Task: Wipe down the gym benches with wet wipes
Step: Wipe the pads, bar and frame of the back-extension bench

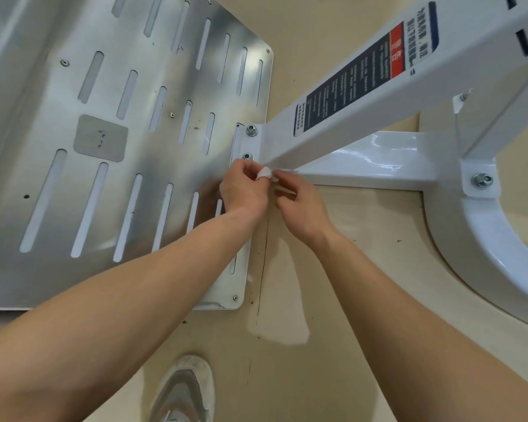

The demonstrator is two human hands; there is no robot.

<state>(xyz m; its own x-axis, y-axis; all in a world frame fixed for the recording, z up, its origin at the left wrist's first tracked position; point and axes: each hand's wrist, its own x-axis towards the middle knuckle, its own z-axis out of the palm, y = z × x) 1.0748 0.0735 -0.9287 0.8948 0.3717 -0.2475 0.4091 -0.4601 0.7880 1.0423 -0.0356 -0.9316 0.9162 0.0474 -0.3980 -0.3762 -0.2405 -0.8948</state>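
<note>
Wet wipe (264, 173), small white wad, pinched between curled fingers of left hand (244, 191) and right hand (299, 208)

Left hand (244, 193), right hand (299, 208), both bare, forearms (119, 300) bare as far as visible, one shoe (185, 388), white and grey sneaker, silvery grey side panels, off-white toe, rounded tip, slightly grubby

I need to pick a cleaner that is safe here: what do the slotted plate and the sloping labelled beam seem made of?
Slotted plate: bare metal, probably aluminium or stainless steel, brushed finish; grey sheen with soft streaked reflections and cleanly cut slots.
Sloping beam: metal, likely steel, under glossy white paint or powder coat; sharp highlights, bolted joints.
</note>
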